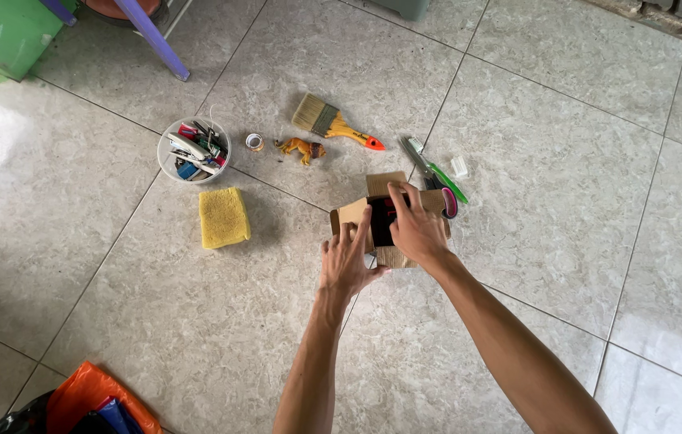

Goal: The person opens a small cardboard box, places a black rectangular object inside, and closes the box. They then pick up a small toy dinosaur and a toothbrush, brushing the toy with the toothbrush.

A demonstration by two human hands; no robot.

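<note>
Cardboard box [357, 213], small and brown with its flaps open, is seen on the tiled floor [196, 321] near the middle of the view, with something dark red and black showing inside. It is gripped from both sides: the left hand [349, 261] is laid against the near left flap with fingers spread, not closed around it, and the right hand [417, 229] is curled over the top right edge, its fingers reaching into the opening.

Just behind the box, partly hidden by the right hand, a green-handled brush [437, 173] and a dark rounded item with a pink edge are lying, and a small white block [459, 166] is set beside them. Farther back, a paintbrush with a yellow and orange handle [333, 124], a small toy lion [301, 149] and a little roll of tape [254, 142] are spread out. To the left, a white tub of assorted tools [194, 150] and a yellow sponge [224, 217] are placed well apart from the box. An orange bag [84, 394] is seen at the lower left corner.
</note>
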